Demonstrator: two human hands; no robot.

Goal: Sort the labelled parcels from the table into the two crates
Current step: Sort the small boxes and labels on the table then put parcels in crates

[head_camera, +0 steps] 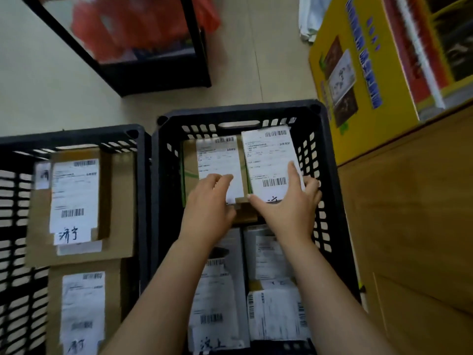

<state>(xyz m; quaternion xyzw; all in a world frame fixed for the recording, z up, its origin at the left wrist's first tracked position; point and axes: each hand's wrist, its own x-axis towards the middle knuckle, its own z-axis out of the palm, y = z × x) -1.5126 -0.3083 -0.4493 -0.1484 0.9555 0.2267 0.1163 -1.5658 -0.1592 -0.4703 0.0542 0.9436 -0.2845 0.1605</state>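
The right grip (pixel 286 203) clasps the near end of a white-labelled parcel (pixel 268 155) at the right crate's (pixel 240 111) far side, while the left grip (pixel 207 201) rests, fingers relaxed, on the neighbouring brown parcel (pixel 190 160); the left crate (pixel 76 138) holds two cardboard parcels (pixel 115 201).

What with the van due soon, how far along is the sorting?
Done: two parcels lie in the left crate, and further parcels lie at the near end of the right crate. In hand: the right hand grips a parcel at that crate's far end, and the left hand rests on its neighbour. Left: unclear, since little of the table shows.
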